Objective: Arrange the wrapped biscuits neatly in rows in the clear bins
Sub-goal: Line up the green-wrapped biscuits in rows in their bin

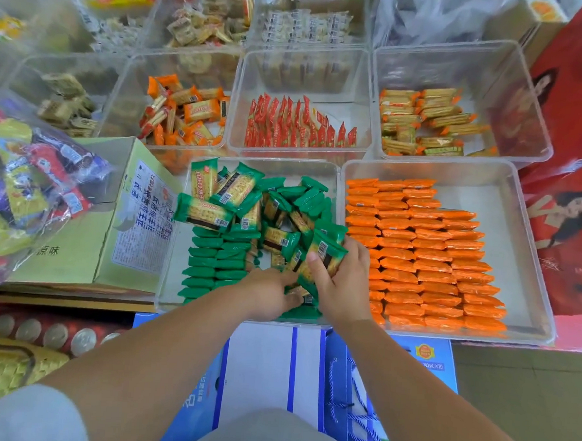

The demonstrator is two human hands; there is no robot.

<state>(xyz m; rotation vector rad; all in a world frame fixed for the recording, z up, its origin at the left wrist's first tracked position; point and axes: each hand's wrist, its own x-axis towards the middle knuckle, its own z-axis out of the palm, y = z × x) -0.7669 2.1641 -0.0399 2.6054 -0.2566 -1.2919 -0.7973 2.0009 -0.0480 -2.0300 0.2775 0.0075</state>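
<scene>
A clear bin (171, 281) in front of me holds green-wrapped biscuits. Two neat rows of green packs (208, 263) stand on edge along its left side, and a loose heap of green packs (236, 200) fills the back and middle. My right hand (342, 284) grips a small stack of green packs (325, 256) over the near right part of the bin. My left hand (271, 292) reaches in beside it, fingers on the green packs at the near edge; whether it grips one is hidden.
To the right, a clear bin (520, 241) holds orange packs (423, 255) in tidy rows. Further bins behind hold red packs (298, 128), orange-yellow packs and other snacks. An open cardboard box (87, 242) and a bag of sweets (18, 197) sit left. Blue cartons lie below.
</scene>
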